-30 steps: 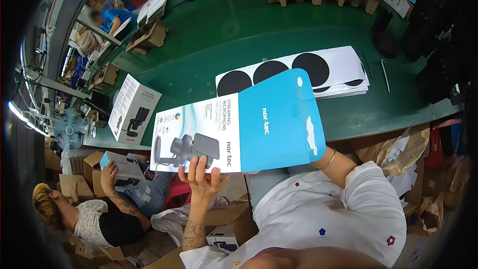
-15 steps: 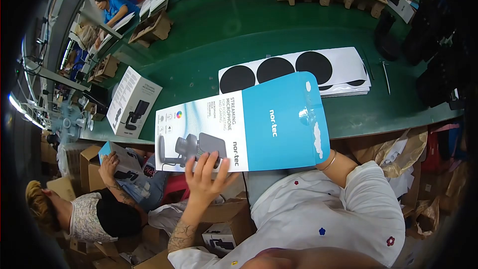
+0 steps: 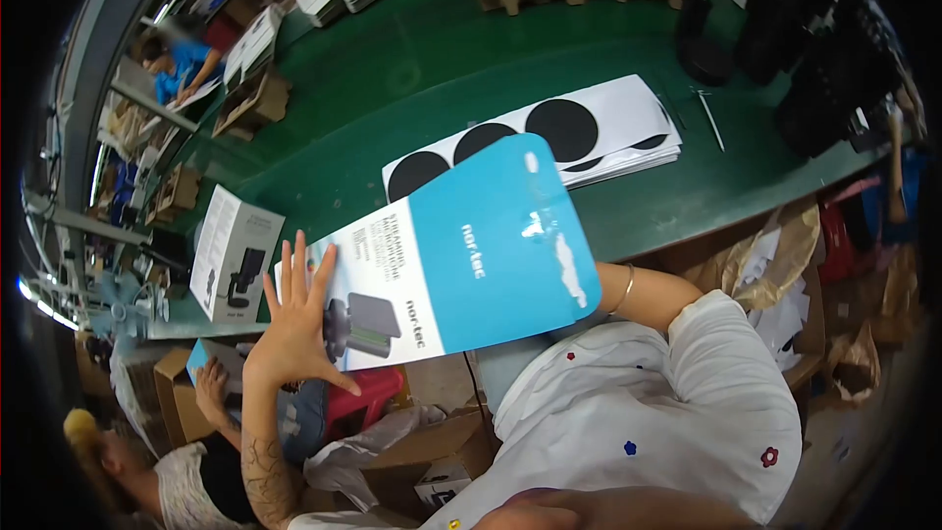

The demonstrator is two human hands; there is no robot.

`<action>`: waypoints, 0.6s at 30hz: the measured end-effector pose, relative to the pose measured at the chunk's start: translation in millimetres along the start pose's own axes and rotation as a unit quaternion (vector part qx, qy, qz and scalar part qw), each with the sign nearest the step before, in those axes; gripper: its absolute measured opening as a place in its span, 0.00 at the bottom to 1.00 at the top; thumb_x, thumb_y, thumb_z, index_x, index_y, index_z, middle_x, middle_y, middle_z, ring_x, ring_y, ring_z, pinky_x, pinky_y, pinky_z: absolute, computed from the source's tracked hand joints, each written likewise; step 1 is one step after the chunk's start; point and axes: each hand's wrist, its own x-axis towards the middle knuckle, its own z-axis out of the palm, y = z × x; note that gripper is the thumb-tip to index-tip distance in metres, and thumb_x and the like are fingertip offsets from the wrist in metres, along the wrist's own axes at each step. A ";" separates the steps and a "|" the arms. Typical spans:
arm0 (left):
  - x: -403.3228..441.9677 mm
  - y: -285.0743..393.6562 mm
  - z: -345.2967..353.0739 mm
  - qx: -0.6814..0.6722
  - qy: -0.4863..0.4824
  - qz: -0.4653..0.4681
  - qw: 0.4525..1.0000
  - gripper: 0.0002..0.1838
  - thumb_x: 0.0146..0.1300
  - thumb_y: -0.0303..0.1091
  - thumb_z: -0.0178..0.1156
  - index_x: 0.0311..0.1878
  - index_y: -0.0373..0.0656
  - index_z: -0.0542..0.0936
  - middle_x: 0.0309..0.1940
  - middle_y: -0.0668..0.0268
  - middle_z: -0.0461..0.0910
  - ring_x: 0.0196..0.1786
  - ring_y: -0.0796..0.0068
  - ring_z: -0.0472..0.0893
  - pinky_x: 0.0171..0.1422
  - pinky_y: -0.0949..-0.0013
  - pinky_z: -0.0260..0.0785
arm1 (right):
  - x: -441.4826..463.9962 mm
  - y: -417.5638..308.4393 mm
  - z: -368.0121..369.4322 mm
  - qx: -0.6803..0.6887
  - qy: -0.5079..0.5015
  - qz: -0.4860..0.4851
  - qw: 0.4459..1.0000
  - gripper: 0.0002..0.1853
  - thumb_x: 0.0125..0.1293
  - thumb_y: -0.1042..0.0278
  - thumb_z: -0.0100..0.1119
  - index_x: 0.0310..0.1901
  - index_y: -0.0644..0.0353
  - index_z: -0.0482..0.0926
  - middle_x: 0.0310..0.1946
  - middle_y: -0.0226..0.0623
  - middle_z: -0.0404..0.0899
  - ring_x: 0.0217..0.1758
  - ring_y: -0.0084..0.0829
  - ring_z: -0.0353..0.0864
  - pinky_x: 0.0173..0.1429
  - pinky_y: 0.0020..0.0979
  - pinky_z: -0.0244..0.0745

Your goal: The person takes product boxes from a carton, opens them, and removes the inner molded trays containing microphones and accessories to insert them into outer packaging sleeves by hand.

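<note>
1. Head camera: my left grip, the left hand (image 3: 289, 329), has its fingers spread apart across the printed end of the nor-tec box (image 3: 424, 299); I can't tell how firmly they touch.
2. My other grip, the right hand, is hidden behind the blue flap (image 3: 500, 265), so I can't tell how it is closed; only the wrist with its bangle (image 3: 629, 290) shows.
3. Between both grips, the box is tilted above the near edge of the table (image 3: 343, 103). Its printing looks complete. The flap lies extended, not folded in, with white patches near its outer end; I judge the box unclosed. Whether anything is inside, I can't tell.
4. Beyond the left grip, a second printed box (image 3: 235, 260) stands on the table.
5. Just past the flap lie stacked white sheets (image 3: 628, 123) with black circles.
6. Outward from my left wrist, a co-worker's hand (image 3: 210, 391) is at another box.
</note>
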 end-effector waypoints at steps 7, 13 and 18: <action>5.1 -3.9 -2.5 -0.078 0.029 0.084 0.993 0.89 0.07 0.55 0.84 0.78 0.44 0.39 0.74 0.34 0.32 0.77 0.31 0.37 0.74 0.33 0.36 | 16.4 8.0 -1.4 -0.011 -0.017 -0.004 1.000 0.29 0.61 0.66 0.65 0.62 0.67 0.68 0.57 0.45 0.74 0.58 0.29 0.74 0.60 0.32 0.73; 6.6 5.5 -0.6 -0.043 0.081 0.117 0.989 0.84 0.10 0.52 0.83 0.77 0.43 0.45 0.70 0.32 0.46 0.71 0.31 0.51 0.71 0.38 0.48 | 25.5 16.3 -1.9 -0.026 -0.031 -0.008 0.999 0.29 0.61 0.66 0.66 0.61 0.67 0.69 0.57 0.45 0.75 0.58 0.29 0.74 0.60 0.32 0.72; 6.7 11.3 -4.2 0.019 0.076 0.089 0.993 0.83 0.11 0.54 0.81 0.77 0.44 0.45 0.69 0.32 0.47 0.71 0.30 0.53 0.71 0.37 0.47 | 24.1 14.8 -3.7 -0.029 -0.028 -0.006 0.999 0.28 0.61 0.66 0.66 0.61 0.67 0.70 0.57 0.45 0.75 0.58 0.29 0.73 0.60 0.32 0.72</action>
